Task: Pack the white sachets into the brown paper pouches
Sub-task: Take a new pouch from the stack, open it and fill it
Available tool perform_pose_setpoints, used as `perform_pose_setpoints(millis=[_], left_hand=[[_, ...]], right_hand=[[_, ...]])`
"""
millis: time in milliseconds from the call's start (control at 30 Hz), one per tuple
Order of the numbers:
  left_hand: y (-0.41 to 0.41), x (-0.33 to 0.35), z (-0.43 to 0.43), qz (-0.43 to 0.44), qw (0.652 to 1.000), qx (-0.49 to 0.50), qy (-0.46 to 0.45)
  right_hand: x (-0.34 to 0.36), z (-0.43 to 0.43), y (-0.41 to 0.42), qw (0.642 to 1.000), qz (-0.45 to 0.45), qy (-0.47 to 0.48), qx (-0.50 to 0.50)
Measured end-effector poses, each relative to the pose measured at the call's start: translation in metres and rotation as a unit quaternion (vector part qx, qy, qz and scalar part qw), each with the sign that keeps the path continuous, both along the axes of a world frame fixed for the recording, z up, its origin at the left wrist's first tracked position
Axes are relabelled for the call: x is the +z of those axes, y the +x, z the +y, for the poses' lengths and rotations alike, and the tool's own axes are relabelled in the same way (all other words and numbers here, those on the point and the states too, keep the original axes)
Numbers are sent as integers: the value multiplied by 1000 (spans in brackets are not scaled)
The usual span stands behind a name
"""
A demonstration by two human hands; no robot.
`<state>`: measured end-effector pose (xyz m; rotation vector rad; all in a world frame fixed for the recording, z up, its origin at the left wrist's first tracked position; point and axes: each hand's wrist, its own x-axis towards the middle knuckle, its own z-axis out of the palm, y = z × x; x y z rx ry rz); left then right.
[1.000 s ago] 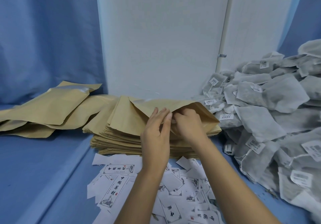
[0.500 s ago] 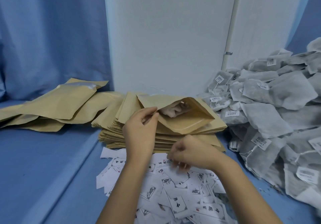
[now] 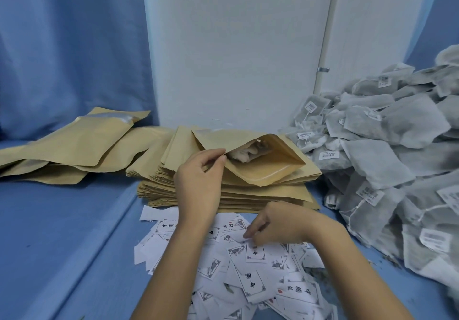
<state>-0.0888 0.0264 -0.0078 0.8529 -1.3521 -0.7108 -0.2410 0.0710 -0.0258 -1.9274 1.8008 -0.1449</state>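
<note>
A stack of flat brown paper pouches [image 3: 248,190] lies in the middle. The top pouch [image 3: 268,168] gapes, and a white sachet [image 3: 244,154] shows inside its mouth. My left hand [image 3: 198,178] pinches the upper lip of that pouch and holds it up. My right hand [image 3: 275,223] is lower, over a heap of small white printed paper slips [image 3: 253,277], its fingertips curled onto one slip. A big pile of white mesh sachets [image 3: 387,156] with barcode tags fills the right side.
Filled brown pouches [image 3: 82,146] lie piled at the left on the blue surface [image 3: 62,233]. A white wall panel [image 3: 236,51] with a thin pipe stands behind; blue curtain hangs at both sides. Dark crumbs lie near the sachet pile.
My right hand left the pouch mouth and came down onto the paper slips. My left hand kept hold of the pouch's lip, and the mouth now gapes with a sachet inside.
</note>
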Motion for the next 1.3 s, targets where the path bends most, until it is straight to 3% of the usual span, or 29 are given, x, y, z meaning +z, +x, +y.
perform_pose_setpoints(millis=[267,367,433,533,600,667,800,1033,1200,1300], left_hand=[[0,-2,-1,3,1000,4,6],[1,-3,-2,10,1000,10,6],[2,-4,-4,8,1000,17,1],[2,-6,-6,12,999,30,0],[1,-7,-6,17,999,35,2],[1,-8,-6,20,999,40,-2],[2,-5,-5,38,998,54,-4],[-1,-1,-1,61,997,53,5],[-1,-1,0,79,996,47,19],[1,-1,-1,106,993,36,33]], right_hand=[[1,1,7,1000,-2,-26,-11],[7,2,7,995,-8,-96,0],[16,3,3,981,-80,-176,-24],[25,5,-4,890,-198,-397,-106],[23,5,-4,823,-190,-519,-133],[18,2,-2,804,-160,-555,-144],[6,-10,5,843,-48,-517,-143],[20,-46,20,875,104,-448,-153],[31,-62,22,900,113,-374,-192],[25,-52,22,900,113,-377,-187]])
